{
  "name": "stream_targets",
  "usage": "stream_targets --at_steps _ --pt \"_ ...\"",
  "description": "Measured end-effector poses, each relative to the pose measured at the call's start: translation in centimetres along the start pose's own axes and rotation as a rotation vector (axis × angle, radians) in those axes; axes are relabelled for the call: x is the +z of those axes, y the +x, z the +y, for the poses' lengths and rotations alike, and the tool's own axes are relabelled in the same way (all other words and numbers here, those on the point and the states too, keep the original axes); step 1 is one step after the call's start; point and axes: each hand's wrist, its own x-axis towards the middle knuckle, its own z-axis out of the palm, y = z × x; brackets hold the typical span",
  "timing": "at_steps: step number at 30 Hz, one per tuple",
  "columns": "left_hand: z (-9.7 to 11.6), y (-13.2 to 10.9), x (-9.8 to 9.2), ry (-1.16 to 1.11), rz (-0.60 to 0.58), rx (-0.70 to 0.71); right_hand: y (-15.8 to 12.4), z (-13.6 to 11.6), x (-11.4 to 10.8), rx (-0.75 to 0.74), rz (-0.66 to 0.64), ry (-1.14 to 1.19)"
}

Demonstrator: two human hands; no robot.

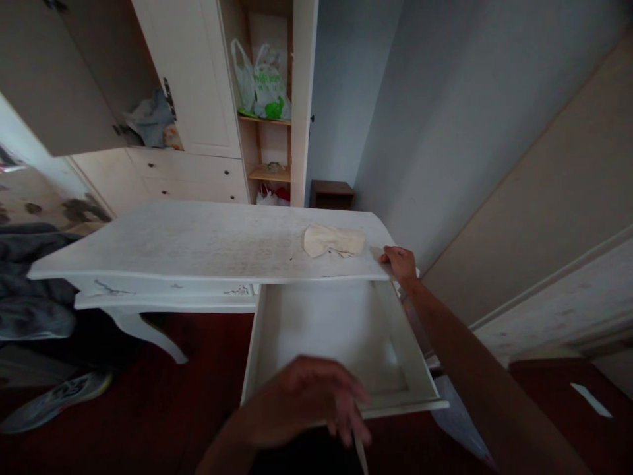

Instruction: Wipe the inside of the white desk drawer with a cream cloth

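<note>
A white desk (212, 237) has its drawer (326, 323) pulled far out, and the bare inside shows. My left hand (316, 396) hangs over the drawer's front, its bent fingers smeared by motion. A thin pale strip (361, 455) shows just below those fingers; whether they hold it I cannot tell. At the desk's right end, my right hand (400, 262) rests on the top with its fingers curled closed. What they grip, if anything, is hidden. A crumpled cream cloth (333, 241) lies on the marked desktop, left of my right hand.
Behind the desk stands a white wardrobe (198, 86) with open doors and plastic bags (270, 82) on a shelf. A small brown cabinet (332, 193) sits in the corner. Grey clothing (34, 284) is at left, above a shoe (59, 399) on the dark red floor.
</note>
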Motion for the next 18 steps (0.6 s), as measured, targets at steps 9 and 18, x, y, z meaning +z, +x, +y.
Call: stream_targets --at_steps 9,18 --pt "10.3 15.9 -13.9 1.381 0.728 0.331 -0.4 -0.4 0.0 -0.032 -0.025 0.015" --pt "12.8 19.7 -19.3 1.746 0.309 0.119 -0.4 -0.3 0.0 -0.046 -0.039 0.004"
